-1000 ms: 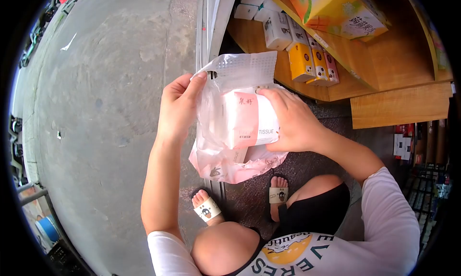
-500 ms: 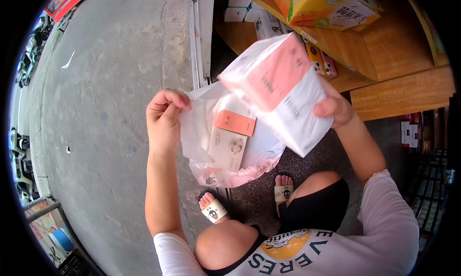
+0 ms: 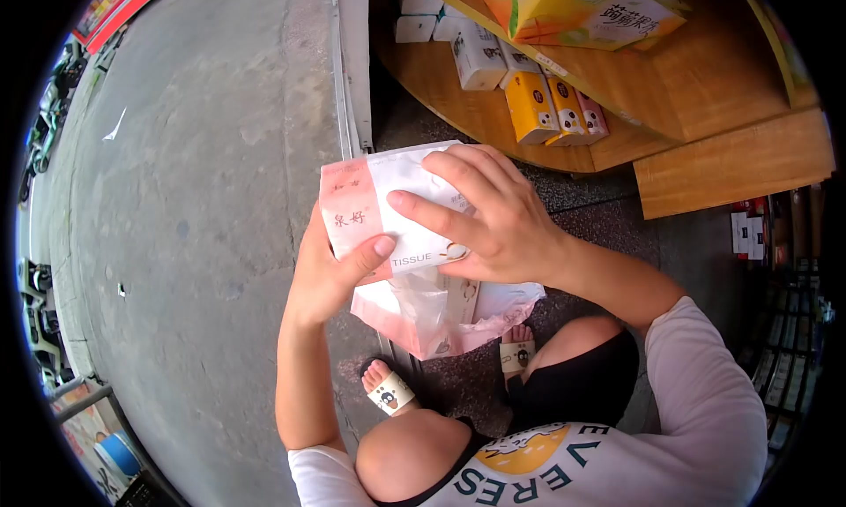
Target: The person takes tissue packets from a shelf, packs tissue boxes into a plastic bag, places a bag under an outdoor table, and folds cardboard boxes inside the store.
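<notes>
A pink-and-white tissue pack (image 3: 410, 190) is held up between both hands in front of me. My left hand (image 3: 322, 264) grips its lower left side, the thumb across the front face. Over the right part of the pack lies my right hand (image 3: 493, 212), its fingers spread along the front and top. Beneath the pack is an opened plastic wrapper (image 3: 441, 331), white and pink, with at least one more tissue pack (image 3: 463, 297) inside, partly hidden by my hands and the pack above.
To the upper right stands a wooden shelf (image 3: 731, 176) with yellow tissue packs (image 3: 531, 108), white packs (image 3: 476, 55) and a large yellow carton (image 3: 577, 13). A metal door track (image 3: 342, 75) runs along the concrete floor (image 3: 211, 163). My slippered feet (image 3: 389, 391) are below the wrapper.
The tissue pack has moved left and down and turned, its front now facing me. My left hand has let go of the wrapper's edge and taken hold of the pack.
</notes>
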Demonstrator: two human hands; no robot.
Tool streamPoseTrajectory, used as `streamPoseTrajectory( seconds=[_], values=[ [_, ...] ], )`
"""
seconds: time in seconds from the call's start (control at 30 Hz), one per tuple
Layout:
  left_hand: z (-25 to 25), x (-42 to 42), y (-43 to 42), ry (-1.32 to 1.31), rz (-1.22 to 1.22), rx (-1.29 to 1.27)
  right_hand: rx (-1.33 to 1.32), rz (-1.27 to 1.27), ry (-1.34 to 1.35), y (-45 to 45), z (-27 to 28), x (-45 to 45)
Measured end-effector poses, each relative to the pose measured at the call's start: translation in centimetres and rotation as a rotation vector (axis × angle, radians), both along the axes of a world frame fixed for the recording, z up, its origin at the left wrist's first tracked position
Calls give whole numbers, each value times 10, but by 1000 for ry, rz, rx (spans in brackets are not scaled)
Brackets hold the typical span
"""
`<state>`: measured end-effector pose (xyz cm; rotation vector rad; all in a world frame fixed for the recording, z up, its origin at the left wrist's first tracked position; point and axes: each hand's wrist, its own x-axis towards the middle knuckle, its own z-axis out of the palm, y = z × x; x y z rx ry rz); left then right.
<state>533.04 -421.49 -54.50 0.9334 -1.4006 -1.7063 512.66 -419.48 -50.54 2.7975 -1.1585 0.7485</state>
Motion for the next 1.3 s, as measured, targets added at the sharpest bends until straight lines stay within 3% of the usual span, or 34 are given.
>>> streamPoseTrajectory(
  seconds=[0.03, 0.13, 0.27, 0.4, 0.7, 0.73, 0.9, 0.97, 1.03, 1.07, 1.1, 1.17, 1.3],
  values=[
    [-3, 1, 3, 119, 34, 86, 3, 7, -1, -3, -1, 0],
    [-18, 9, 8, 161, 27, 113, 402, 13, -273, -12, 7, -8],
    [-24, 9, 10, 163, -40, 169, 1221, 81, -450, -34, -17, -35],
    [-27, 4, 9, 162, -82, 261, 1306, 22, -592, -28, -27, -41],
    [-25, 4, 17, 198, -104, 176, 1449, -25, -847, -25, -35, -43],
    [-26, 4, 18, 218, -75, 265, 1449, -27, -846, -25, -37, -43],
    [-37, -2, 25, 314, 7, 444, 1392, 1, -832, -36, -69, -60],
    [-47, -7, 31, 337, 8, 470, 1387, -335, -939, -56, -74, -73],
    [-55, -12, 39, 332, -13, 492, 1047, -799, -792, -86, -107, -99],
    [-55, -15, 43, 358, -29, 506, 834, -857, -515, -101, -134, -125],
    [-54, -19, 46, 387, -39, 518, 832, -855, -506, -112, -146, -141],
    [-49, -25, 50, 411, -58, 532, 241, -784, -88, -138, -159, -163],
    [-41, -35, 58, 473, 12, 583, -46, -787, 47, -194, -169, -176]
  ],
)
